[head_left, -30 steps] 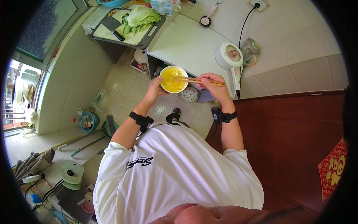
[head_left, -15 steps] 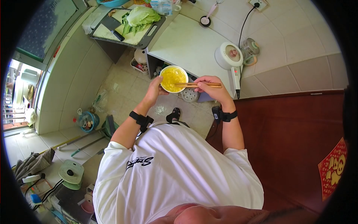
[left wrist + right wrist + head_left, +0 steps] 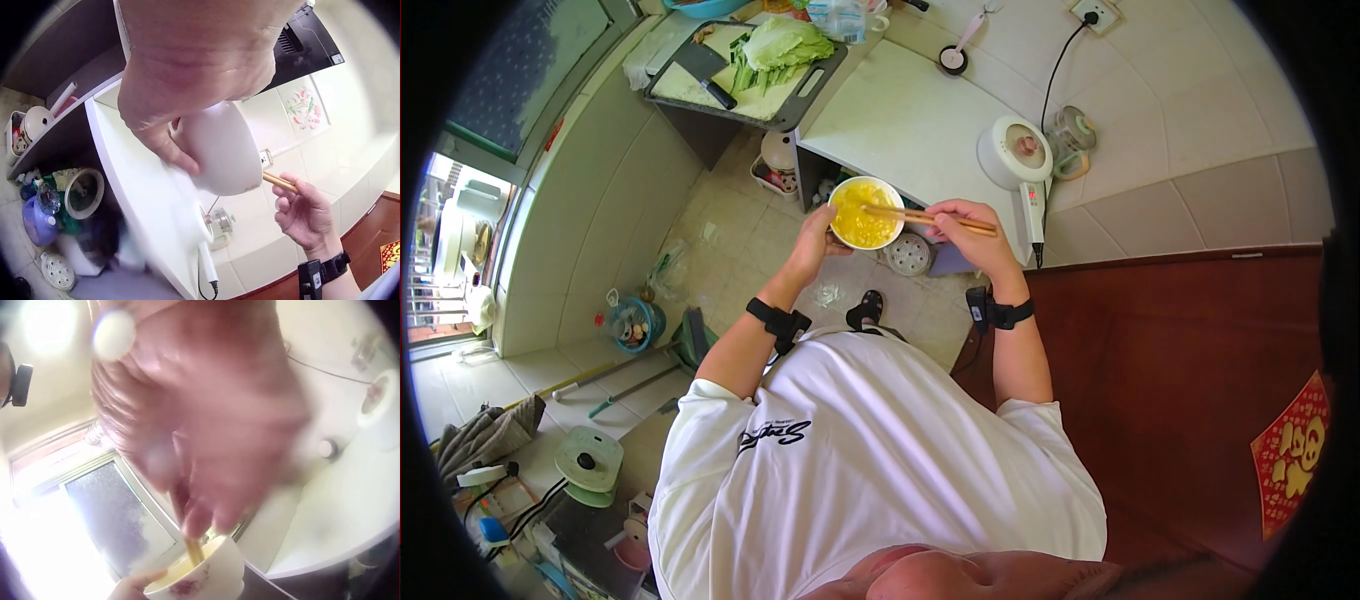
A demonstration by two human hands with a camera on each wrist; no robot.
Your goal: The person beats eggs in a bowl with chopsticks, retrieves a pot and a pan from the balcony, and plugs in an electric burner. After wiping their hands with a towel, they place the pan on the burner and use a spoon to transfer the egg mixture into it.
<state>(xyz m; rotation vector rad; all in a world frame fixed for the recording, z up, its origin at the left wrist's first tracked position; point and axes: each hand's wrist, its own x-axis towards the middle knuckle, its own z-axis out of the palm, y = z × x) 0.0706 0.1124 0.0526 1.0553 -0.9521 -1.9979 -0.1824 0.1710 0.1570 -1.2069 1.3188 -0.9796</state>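
Observation:
My left hand (image 3: 812, 243) holds a white bowl (image 3: 222, 153) from its left side, the thumb up at the rim. Inside is yellow beaten egg (image 3: 860, 230) with bubbles on top. The right hand (image 3: 977, 236) pinches a pair of wooden chopsticks (image 3: 915, 216), which slant leftward over the rim with their tips in the egg. In the right wrist view, the chopsticks go down into the bowl (image 3: 219, 575), which has a reddish pattern outside. The bowl is held in the air in front of the white counter (image 3: 900, 110).
A white electric pot (image 3: 1007, 150) and a glass jug (image 3: 1072, 140) stand at the counter's right end. Farther back, a cutting board (image 3: 808, 92) carries cut cabbage (image 3: 785, 48) and a knife (image 3: 718, 95). A round holed white item (image 3: 908, 255) lies low beneath the hands.
The chopsticks have swung through the egg, their tips moving toward my body and then back up and left. The right hand shifted slightly with them; the left hand and bowl stayed put.

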